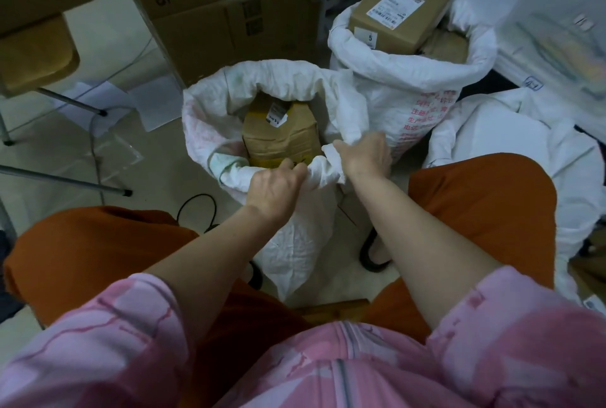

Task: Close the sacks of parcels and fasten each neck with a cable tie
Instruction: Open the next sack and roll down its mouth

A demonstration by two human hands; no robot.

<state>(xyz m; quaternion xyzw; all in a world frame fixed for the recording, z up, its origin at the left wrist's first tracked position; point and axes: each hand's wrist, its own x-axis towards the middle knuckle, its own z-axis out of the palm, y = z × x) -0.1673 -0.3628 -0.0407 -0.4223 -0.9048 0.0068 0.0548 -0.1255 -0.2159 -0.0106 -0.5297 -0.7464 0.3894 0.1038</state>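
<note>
Sitting with the near sack (288, 243) standing upright between your knees, you've got its mouth wide open and facing straight up at you, so the whole job turns on that rolled rim (203, 119): the near edge is right under your hands, the far edge sits away from you toward the SF Express carton (210, 7). Behind it to the right, the second sack (410, 86) is still open too, boxes poking out. A taped brown parcel (282, 135) sits inside the near one. Your left hand (275, 187) and right hand (367, 155) both grip bunches of the near rim, close together. Can't see a cable tie anywhere.
</note>
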